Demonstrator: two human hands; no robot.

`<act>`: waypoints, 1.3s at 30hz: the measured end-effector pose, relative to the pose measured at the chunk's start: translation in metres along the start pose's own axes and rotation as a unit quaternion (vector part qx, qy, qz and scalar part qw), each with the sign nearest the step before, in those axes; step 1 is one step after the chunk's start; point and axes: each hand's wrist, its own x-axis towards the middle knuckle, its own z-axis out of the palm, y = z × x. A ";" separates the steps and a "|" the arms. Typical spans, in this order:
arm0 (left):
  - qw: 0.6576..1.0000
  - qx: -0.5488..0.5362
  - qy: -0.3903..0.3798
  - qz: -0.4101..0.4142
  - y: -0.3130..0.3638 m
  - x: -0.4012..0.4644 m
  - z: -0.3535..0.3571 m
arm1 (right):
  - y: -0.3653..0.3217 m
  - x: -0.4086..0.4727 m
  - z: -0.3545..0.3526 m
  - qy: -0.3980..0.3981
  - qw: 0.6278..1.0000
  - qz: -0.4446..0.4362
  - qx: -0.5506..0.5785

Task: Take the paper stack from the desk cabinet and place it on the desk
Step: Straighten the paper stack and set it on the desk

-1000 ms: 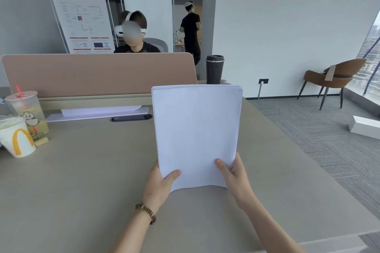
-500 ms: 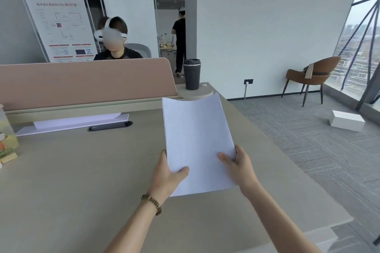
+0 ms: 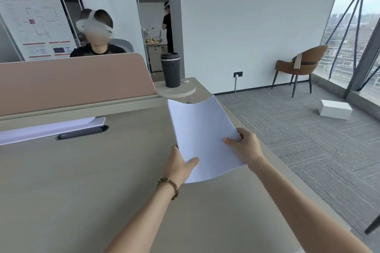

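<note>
White paper filled my grip: the paper stack was pinched in both hands above the desk, toward its right side. My left hand clamped the near left corner, thumb on top and the other fingers out of sight below. My right hand held the right edge the same way, thumb pressing the top sheet. The stack bowed between them, its far edge sagging in a curve toward the black tumbler that stood on the small round shelf at the desk's far corner. Whether the far end of the sheets touched the surface, I could not tell.

I judged the fetching from the cabinet done and the setting-down in hand. The next move called for lowering the stack flat onto bare desk, keeping it inside the right-hand edge, which ran close under my right hand. Both thumbs would then need to lift together, so the loose sheets stayed squared and did not fan or slide.
</note>
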 end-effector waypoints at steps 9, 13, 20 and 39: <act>0.998 0.055 -0.011 -0.020 0.004 0.043 0.025 | 0.017 0.049 0.007 -0.015 0.999 0.030 -0.021; 0.984 0.175 0.009 -0.015 -0.009 0.064 0.033 | 0.027 0.062 0.012 -0.027 0.998 0.046 -0.044; 0.963 0.266 0.029 0.014 -0.024 0.085 0.044 | 0.037 0.078 0.014 -0.049 0.989 0.072 -0.116; 0.944 0.330 0.006 -0.011 -0.024 0.100 0.048 | 0.037 0.084 0.008 -0.099 0.933 0.057 -0.342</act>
